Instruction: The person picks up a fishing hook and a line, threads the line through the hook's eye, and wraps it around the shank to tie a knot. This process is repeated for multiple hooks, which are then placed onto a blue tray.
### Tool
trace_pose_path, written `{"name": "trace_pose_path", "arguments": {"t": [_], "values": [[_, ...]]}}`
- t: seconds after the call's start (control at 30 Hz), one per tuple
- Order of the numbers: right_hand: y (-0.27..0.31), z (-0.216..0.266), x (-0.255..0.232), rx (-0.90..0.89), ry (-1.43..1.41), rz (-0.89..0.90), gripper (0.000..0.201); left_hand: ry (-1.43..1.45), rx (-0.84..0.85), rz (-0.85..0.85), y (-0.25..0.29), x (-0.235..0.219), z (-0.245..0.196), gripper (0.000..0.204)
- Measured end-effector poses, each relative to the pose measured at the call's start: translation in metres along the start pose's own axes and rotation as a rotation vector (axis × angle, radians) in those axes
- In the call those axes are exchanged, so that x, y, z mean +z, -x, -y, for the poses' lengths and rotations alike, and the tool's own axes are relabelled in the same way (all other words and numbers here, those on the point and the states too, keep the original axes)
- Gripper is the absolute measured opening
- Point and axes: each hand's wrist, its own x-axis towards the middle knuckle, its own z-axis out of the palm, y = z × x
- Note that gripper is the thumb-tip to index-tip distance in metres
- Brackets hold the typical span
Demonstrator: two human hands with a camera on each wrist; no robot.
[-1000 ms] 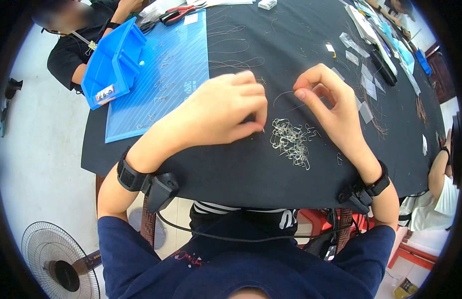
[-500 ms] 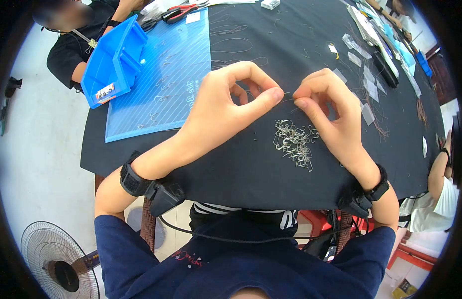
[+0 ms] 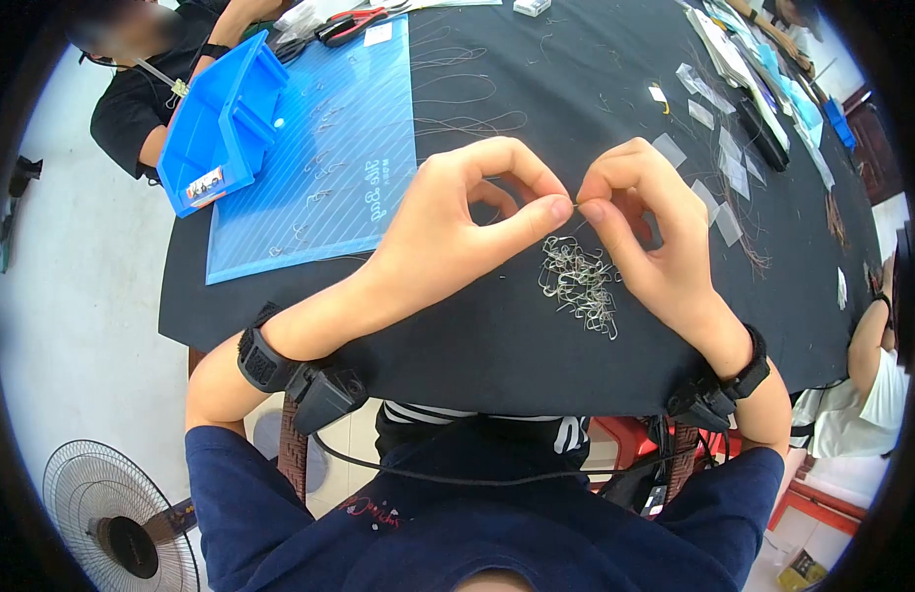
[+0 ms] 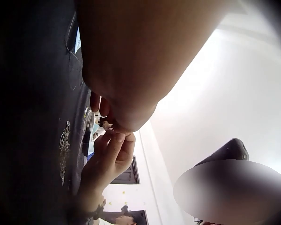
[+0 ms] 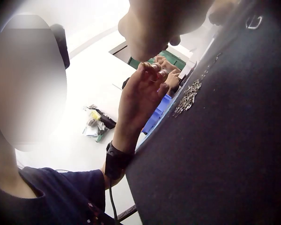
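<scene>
My left hand and right hand meet fingertip to fingertip over the black table, thumbs against forefingers. Between the left thumb and forefinger I pinch a small, thin, pale piece, mostly covered by the fingertips; I cannot tell its kind. The right thumb and forefinger pinch a thin fishing line, barely visible now. Just below the hands lies a loose pile of metal fish hooks, also seen beyond the right hand in the right wrist view. Both hands overlap at their tips in the left wrist view.
A blue file bag with lined-up hooks and trailing lines lies at the left, a blue bin on it. Red-handled pliers lie behind. Clear plastic pieces are scattered right. Another person sits at the far left.
My left hand has risen from the table beside the hook pile and moved right, carrying the small piece to the right fingertips. The right hand has stayed nearly in place, holding the line.
</scene>
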Motion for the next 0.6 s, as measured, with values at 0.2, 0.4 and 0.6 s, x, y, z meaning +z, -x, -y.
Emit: {"name": "trace_pose_path", "arguments": {"t": [0.2,0.4,0.6], "values": [[0.0002,-0.0017,0.0003,-0.048,0.018,-0.007,0.015,0.452,-0.127,0.112,0.0007,0.0040,0.0027,0.031],[-0.0004,-0.0011,-0.0006,-0.071,0.051,-0.001,0.015,0.255,-0.141,0.120,0.0008,-0.0012,-0.0026,0.033],[-0.0013,-0.0011,-0.0006,-0.097,0.066,-0.003,0.016,0.310,-0.141,0.051,0.0023,0.0048,0.0000,0.019]]}}
